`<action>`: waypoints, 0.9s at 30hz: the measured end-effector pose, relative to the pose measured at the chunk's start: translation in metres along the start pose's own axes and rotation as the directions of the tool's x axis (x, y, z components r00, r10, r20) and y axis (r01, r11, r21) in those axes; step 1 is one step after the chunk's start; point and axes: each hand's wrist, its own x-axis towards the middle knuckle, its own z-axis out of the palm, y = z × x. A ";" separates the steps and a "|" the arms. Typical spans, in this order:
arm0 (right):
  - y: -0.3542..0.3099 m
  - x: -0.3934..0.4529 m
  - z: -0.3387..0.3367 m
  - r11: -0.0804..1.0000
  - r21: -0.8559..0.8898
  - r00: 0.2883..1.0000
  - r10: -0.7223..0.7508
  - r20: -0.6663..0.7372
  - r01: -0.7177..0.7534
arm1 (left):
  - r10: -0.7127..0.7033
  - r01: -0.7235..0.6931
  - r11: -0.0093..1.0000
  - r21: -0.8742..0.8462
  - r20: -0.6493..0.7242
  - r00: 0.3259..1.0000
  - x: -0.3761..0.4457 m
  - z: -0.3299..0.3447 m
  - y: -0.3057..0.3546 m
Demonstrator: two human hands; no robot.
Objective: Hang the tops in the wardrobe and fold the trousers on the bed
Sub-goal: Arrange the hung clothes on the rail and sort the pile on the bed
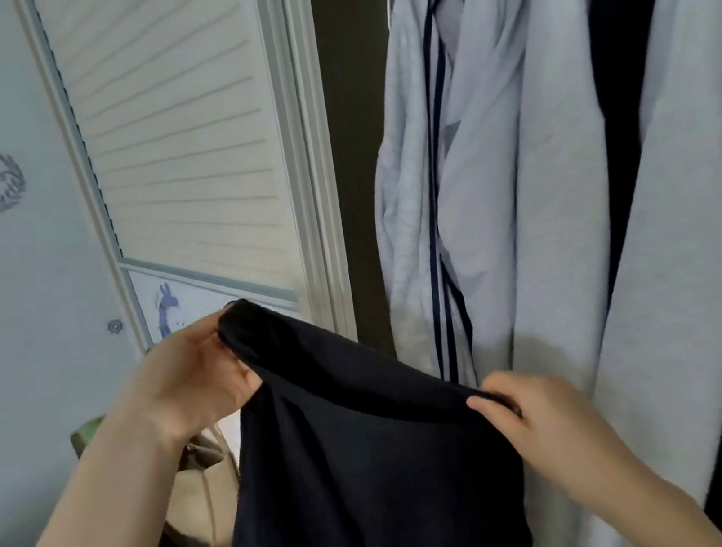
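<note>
Open wardrobe with pale hooded tops hanging. Left hand and right hand each pinch the upper edge of a dark navy garment, held before the wardrobe: soft, light, limp, likely best gripped along this edge.

A dark open gap runs between the pale slatted wardrobe door and the hanging light-grey tops. The tops crowd the wardrobe's right side, touching, with a dark hanging garment wedged between them.
</note>
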 end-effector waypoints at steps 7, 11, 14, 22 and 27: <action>-0.026 0.069 -0.030 0.991 -0.127 0.909 0.022 0.417 0.035 | 0.135 -0.139 0.913 0.384 0.037 0.990 0.036 0.046 0.038; -0.081 0.137 -0.084 0.981 -0.061 0.981 -0.177 0.083 0.182 | 0.257 -0.248 0.866 0.434 0.039 0.966 0.055 0.067 0.057; -0.132 0.204 -0.124 0.965 -0.025 0.945 -0.262 -0.195 0.262 | 0.353 -0.339 0.801 0.493 0.066 0.933 0.063 0.082 0.065; -0.185 0.375 -0.172 0.982 -0.155 0.867 -0.167 -0.470 0.105 | 0.451 -0.456 0.665 0.592 0.169 0.876 0.077 0.105 0.075; -0.146 0.407 -0.179 0.925 -0.267 0.924 0.170 -0.343 -0.269 | 0.440 -0.468 0.649 0.600 0.205 0.874 0.080 0.102 0.077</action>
